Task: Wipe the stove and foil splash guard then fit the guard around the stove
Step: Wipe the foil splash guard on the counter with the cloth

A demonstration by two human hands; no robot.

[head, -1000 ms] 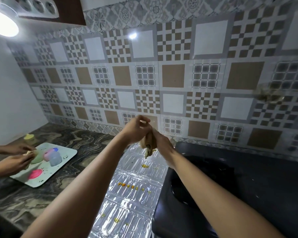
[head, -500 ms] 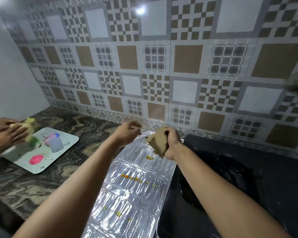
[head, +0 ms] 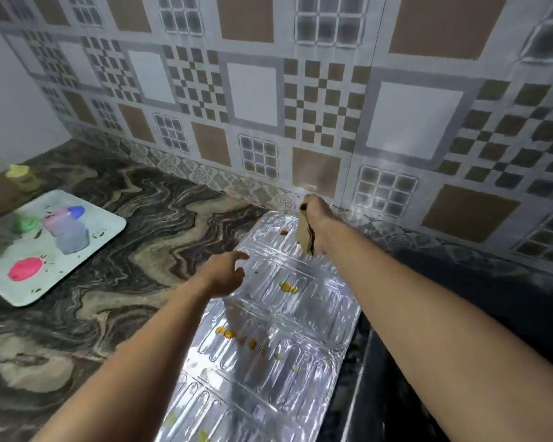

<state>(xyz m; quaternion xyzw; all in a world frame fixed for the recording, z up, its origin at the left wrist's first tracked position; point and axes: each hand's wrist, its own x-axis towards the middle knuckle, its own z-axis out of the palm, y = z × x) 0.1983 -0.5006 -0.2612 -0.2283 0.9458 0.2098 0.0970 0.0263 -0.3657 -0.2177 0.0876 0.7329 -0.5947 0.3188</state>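
The foil splash guard (head: 278,355) lies flat on the marble counter, its silver ribbed panels spotted with yellow and orange stains. My right hand (head: 320,218) grips a folded tan cloth (head: 304,234) over the guard's far end, near the wall. My left hand (head: 225,275) hovers at the guard's left edge with fingers relaxed and one finger pointing forward, holding nothing. The black stove (head: 479,314) sits directly to the right of the guard, partly hidden by my right forearm.
A pale tray (head: 106,232) at the left carries pink, green and blue-lidded containers. A yellow cup (head: 23,177) stands behind it. The patterned tiled wall (head: 300,90) closes off the back. Marble counter (head: 125,298) lies between the tray and the guard.
The view has tilted down. My hands have separated: the right keeps the cloth and has moved toward the wall, the left has dropped to the guard's left edge. The other person's hands have left view.
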